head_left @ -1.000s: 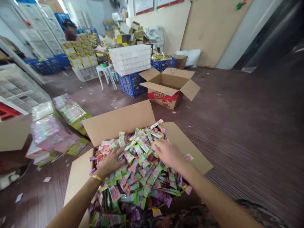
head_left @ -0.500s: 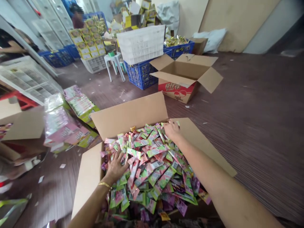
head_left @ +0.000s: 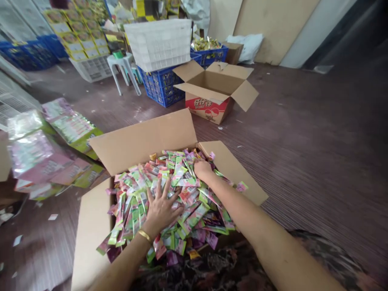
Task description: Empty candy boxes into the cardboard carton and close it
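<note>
An open cardboard box in front of me is heaped with several pink and green sachets. My left hand lies flat on the heap with its fingers spread, a gold bangle on the wrist. My right hand rests on the far right part of the pile, its fingers curled down into the sachets, so what they hold is hidden. A few sachets spill over the box's right flap.
An empty open carton stands on the dark floor beyond. Behind it are blue crates, a white crate and a white stool. Wrapped pink and green packs lie at the left.
My left hand has slid right, toward the middle of the heap, and spread flat. My right hand has drawn back a little from the far corner. The view tilted down.
</note>
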The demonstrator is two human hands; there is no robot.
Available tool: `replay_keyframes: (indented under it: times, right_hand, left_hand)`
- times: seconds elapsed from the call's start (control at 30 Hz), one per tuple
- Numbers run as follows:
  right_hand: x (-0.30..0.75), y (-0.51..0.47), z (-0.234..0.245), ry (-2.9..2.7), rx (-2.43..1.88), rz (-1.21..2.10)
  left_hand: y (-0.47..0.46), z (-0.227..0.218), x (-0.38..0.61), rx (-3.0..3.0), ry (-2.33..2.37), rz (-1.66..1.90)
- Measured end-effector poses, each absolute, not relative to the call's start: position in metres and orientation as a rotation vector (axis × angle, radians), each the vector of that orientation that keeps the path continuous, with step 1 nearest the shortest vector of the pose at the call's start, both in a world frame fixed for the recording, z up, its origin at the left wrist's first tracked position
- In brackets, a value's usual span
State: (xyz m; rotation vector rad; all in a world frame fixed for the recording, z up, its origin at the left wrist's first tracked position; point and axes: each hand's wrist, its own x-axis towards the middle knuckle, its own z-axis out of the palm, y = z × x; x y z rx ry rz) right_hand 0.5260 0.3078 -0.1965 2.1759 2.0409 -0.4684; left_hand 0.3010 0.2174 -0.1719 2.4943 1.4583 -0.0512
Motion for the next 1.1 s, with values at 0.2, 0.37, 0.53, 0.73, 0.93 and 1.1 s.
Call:
replay_keyframes:
  times: [0.2, 0.37, 0.53, 0.73, 0.93, 1.1]
  right_hand:
    - [0.566, 0.270, -0.145, 2.292, 2.071, -0.539]
    - [0.620, 0.194, -0.137, 2.379, 2.481, -0.462]
    - [0.588, 0.128, -0.197, 1.922, 2.597, -0.602]
    - [0.498, 0.144, -0.232, 1.894, 2.546, -0.521]
    - [0.508, 0.177, -0.209, 1.693, 2.518, -0.761]
    - [0.542, 0.149, -0.166, 1.849, 2.479, -0.689]
  left_hand:
    - [0.240, -0.168, 0.307, 2.424, 1.399, -0.104]
    - [0.212, -0.139, 0.301, 2.309, 1.392, -0.075]
    - [0.138, -0.152, 0.277, 2.412, 1.386, -0.064]
    - [0.127, -0.195, 0.270, 2.524, 1.312, -0.105]
    - [0.176, -0.183, 0.290, 2.523, 1.335, -0.133]
    - [0.158, -0.134, 0.280, 2.561, 1.291, -0.163]
